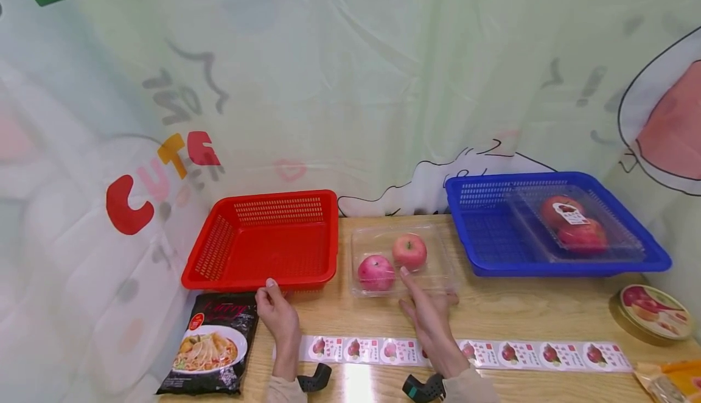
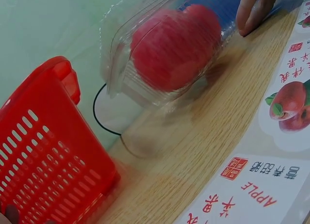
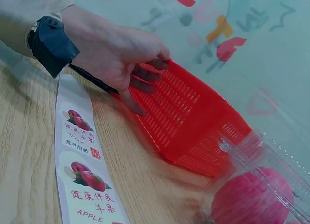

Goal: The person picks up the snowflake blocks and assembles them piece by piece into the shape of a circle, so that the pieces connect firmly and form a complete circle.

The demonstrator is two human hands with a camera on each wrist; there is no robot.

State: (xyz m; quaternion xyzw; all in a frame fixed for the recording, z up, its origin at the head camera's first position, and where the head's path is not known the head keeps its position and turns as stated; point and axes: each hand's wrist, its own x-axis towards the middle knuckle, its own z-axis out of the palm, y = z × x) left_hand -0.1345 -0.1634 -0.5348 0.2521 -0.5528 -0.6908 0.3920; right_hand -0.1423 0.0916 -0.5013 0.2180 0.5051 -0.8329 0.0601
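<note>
In the head view my left hand (image 1: pixel 279 315) is at the front rim of a red plastic basket (image 1: pixel 263 284). Its thumb lies on the rim and its curled fingers sit against the outer wall, as the right wrist view shows too. A clear plastic box (image 1: pixel 440 257) with two apples, one pink apple (image 1: pixel 376 273) and one red-yellow apple (image 1: pixel 411 251), rests on the wooden table. My right hand (image 1: pixel 429 324) is at the box's front right corner, thumb on the front edge, other fingers loosely spread near the tabletop. Part of that hand appears in the left wrist view.
A blue basket (image 1: pixel 468 226) on the right holds another clear box (image 1: pixel 608 251) with labelled apples. A strip of apple labels (image 1: pixel 520 354) runs along the front. A black noodle packet (image 1: pixel 210 342) lies left, a round tub (image 1: pixel 657 311) and an orange packet (image 1: pixel 676 378) right.
</note>
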